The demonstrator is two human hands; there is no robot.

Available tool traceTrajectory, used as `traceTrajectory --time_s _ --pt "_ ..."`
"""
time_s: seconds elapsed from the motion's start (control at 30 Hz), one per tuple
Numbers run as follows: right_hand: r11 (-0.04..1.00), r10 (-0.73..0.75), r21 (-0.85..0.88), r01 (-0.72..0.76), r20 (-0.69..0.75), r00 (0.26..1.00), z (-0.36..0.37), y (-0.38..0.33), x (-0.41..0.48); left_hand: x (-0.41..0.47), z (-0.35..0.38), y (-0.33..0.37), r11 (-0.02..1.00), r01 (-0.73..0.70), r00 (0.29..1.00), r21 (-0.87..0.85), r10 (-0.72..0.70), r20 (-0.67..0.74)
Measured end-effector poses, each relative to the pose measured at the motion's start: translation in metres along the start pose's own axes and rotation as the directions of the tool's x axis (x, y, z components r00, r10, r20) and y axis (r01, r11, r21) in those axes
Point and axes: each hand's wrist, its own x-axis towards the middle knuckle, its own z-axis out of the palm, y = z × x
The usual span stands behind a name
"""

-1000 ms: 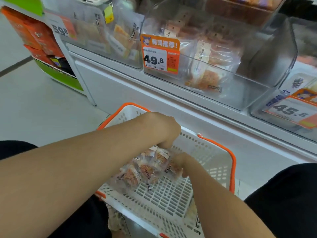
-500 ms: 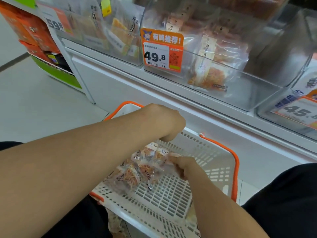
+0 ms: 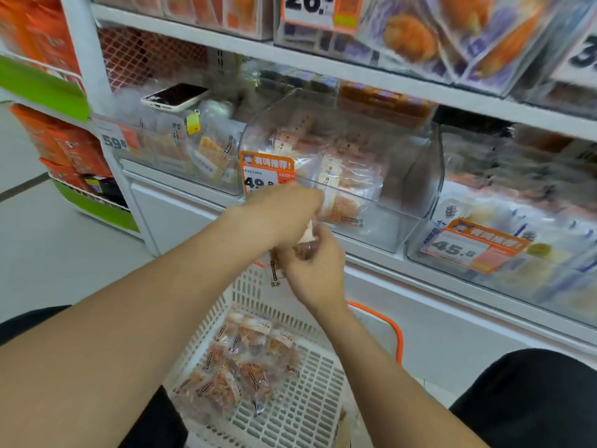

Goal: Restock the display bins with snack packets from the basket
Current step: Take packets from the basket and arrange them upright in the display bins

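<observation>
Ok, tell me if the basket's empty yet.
Not empty: a pile of snack packets lies on the basket floor; the left hand and right hand hold more above it.

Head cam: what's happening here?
A person is restocking. The left hand and right hand together grip a bunch of snack packets above the white basket, just in front of the clear bin tagged 49.8. The bunch isn't in the bin yet; other packets lie in the basket.
</observation>
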Motion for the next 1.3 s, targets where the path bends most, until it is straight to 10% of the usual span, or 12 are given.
traceTrajectory --time_s 0.17,0.33,0.47,0.6,1.03,1.3 --pt "0.959 -0.272 -0.160 0.235 -0.274 0.922 -0.048 -0.065 0.028 0.007 -0.031 -0.004 0.976 0.022 0.929 -0.216 -0.100 -0.357" --pt "0.763 -0.537 -0.471 0.443 -0.079 0.840 -0.104 -0.102 0.063 0.014 -0.041 -0.016 0.973 0.180 0.904 -0.145 -0.222 -0.366" --pt "0.599 -0.413 -0.677 0.427 0.196 0.890 -0.124 -0.097 0.098 0.026 -0.039 -0.028 0.973 0.216 0.944 -0.076 -0.228 -0.238" --pt "0.666 -0.020 -0.685 0.297 0.381 0.924 -0.117 -0.080 0.116 0.035 -0.031 -0.028 0.981 0.167 0.969 -0.099 -0.182 -0.167" --pt "0.563 -0.102 -0.714 0.416 0.439 0.893 -0.098 -0.069 0.155 0.054 -0.024 -0.031 0.989 0.058 0.992 -0.135 -0.072 -0.103" --pt "0.635 -0.477 -0.637 0.437 0.122 0.871 -0.092 -0.077 0.110 0.039 -0.027 -0.022 0.996 -0.072 0.918 -0.045 0.049 -0.393"
